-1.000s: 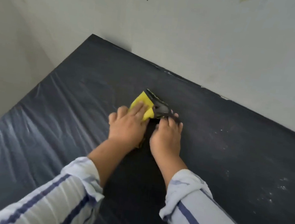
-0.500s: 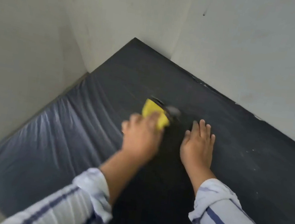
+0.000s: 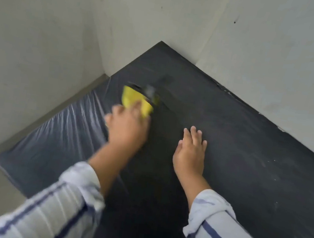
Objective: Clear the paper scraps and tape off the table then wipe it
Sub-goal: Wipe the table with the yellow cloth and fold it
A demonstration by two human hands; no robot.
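No legible text, labels, brand marks, numbers or signs appear anywhere in view: not on the black table (image 3: 248,152), the yellow sponge (image 3: 134,100), the striped sleeves or the walls.

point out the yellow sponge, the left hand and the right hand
yellow sponge (image 3: 130,97), head view, on its bare yellow top beyond the fingers
left hand (image 3: 127,128), head view, on the blurred back of the hand
right hand (image 3: 190,154), head view, on the back of the hand, flat on the table
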